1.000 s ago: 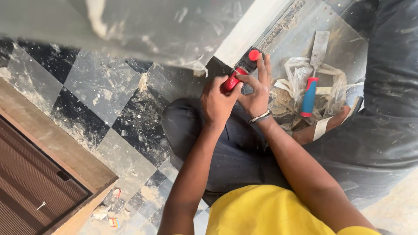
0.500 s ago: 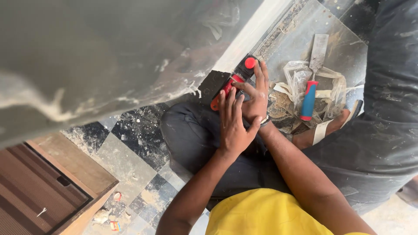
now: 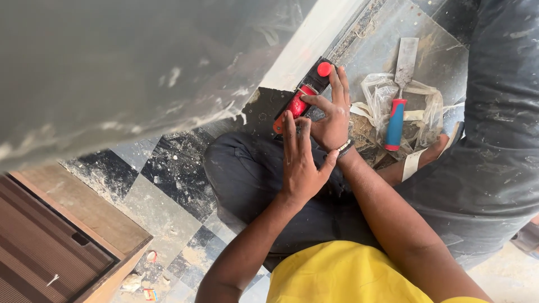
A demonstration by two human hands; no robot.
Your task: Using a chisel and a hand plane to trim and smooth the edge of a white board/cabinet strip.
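Head view, looking down. Nearest the camera, a yellow shirt [image 3: 342, 275] and two bare forearms lead up over dark trousers [image 3: 247, 174] to the red-and-black tool [image 3: 300, 98], the reference point for all positions here. The tool lies aslant on the floor, at the foot of a white strip [image 3: 314, 39] of wall edging. The left hand [image 3: 300, 163] sits just below the tool, palm open, fingers [image 3: 291, 126] straight and pressed together, their tips touching the tool's lower red end. The right hand [image 3: 331, 120], with a bracelet [image 3: 343, 148] at the wrist, lies against the tool's right side; its fingers are spread, two reaching up beside the round red knob [image 3: 324, 69], index finger and thumb resting on the tool's red body. Right of the tool, a trowel with red-and-blue handle [image 3: 396, 123] lies on crumpled clear plastic [image 3: 426, 106]. Below and left of the tool, black-and-grey checkered floor tiles [image 3: 168, 168] run to a brown wooden frame [image 3: 84, 224]. Above and left, a grey smeared wall [image 3: 112, 67].
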